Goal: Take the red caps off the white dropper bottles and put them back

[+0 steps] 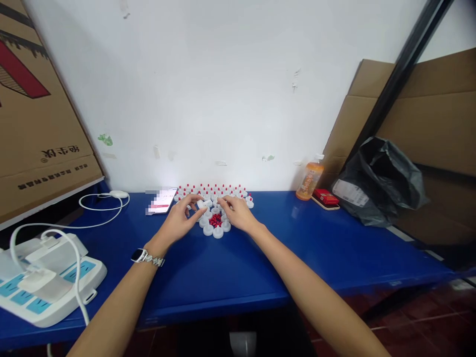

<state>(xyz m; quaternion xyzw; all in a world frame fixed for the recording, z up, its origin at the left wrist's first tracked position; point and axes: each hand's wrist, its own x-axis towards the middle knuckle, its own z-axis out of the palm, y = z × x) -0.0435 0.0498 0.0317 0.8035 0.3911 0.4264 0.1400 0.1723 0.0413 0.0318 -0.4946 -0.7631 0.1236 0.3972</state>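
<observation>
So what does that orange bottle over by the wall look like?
The orange bottle looks like see-through plastic, orange all the way up, with a white top and a label whose red print is too small to read. It stands upright on the blue table, at the back, close to the white wall. A red box lies right beside it. I cannot tell whether they touch.

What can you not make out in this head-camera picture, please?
- Head view: phone screen, blurred over; nothing readable.
- Head view: whether left hand or right hand grips a white cap; fingers overlap, too small.
- Head view: red pieces among the caps; too small to identify.
- Head view: power strip, cut by the left edge.
- Head view: black bag, contents hidden.
</observation>
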